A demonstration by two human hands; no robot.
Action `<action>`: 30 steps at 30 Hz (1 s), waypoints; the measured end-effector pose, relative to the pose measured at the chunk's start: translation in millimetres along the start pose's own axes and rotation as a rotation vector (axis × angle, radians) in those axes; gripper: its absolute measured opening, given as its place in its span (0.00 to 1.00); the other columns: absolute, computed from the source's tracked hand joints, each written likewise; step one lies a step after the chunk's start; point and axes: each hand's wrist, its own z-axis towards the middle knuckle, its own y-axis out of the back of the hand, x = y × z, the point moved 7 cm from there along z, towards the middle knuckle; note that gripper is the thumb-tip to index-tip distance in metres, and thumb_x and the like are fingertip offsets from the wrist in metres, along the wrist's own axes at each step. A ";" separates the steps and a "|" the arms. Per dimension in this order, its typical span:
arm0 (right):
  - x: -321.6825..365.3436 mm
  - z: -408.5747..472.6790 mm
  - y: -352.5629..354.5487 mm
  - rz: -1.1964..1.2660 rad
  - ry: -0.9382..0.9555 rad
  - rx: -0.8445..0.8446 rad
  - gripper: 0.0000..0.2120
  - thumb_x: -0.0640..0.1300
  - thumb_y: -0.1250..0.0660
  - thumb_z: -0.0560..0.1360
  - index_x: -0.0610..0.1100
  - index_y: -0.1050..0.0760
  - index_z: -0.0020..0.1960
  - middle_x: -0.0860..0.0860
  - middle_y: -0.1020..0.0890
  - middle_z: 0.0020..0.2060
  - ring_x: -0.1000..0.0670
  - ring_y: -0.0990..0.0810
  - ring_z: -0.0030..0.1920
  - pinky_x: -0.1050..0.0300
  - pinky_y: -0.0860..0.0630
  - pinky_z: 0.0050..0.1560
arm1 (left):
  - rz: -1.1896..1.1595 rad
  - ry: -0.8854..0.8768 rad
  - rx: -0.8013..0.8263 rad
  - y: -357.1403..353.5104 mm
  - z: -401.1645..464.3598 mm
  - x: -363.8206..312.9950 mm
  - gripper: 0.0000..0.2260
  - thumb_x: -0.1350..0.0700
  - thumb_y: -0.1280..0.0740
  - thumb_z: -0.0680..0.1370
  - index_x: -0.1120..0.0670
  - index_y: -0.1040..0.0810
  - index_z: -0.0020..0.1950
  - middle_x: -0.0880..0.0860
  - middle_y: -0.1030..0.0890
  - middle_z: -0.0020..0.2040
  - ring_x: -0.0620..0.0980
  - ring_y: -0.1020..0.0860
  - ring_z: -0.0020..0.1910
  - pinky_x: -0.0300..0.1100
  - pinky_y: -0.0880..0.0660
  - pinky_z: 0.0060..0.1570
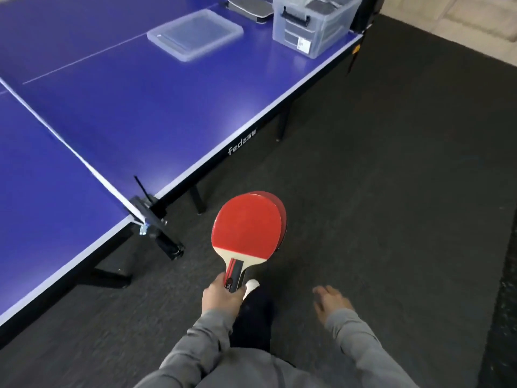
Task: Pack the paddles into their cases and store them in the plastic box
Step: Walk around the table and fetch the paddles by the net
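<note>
My left hand [222,296] grips the handles of two stacked red paddles [246,222], blades pointing away from me over the dark floor. My right hand [331,302] hangs free beside it, fingers relaxed and holding nothing. Far off on the blue table stands the clear plastic box [313,32] with dark cases inside. Grey paddle cases [250,8] lie left of the box. The box's flat clear lid [195,35] rests on the table further left.
The blue ping-pong table [140,107] fills the left side, its white-edged rim running diagonally. The net [70,147] and its black clamp post [152,219] sit near me. Dark carpet lies to the right of the table.
</note>
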 end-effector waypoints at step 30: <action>230.1 349.4 324.7 -0.332 0.697 -0.021 0.19 0.54 0.45 0.79 0.48 0.33 0.66 0.51 0.28 0.65 0.49 0.31 0.66 0.53 0.33 0.64 | -0.476 0.520 -0.659 83.0 226.8 -160.5 0.07 0.55 0.28 0.70 0.55 0.25 0.41 0.55 0.22 0.35 0.60 0.22 0.44 0.44 0.31 0.43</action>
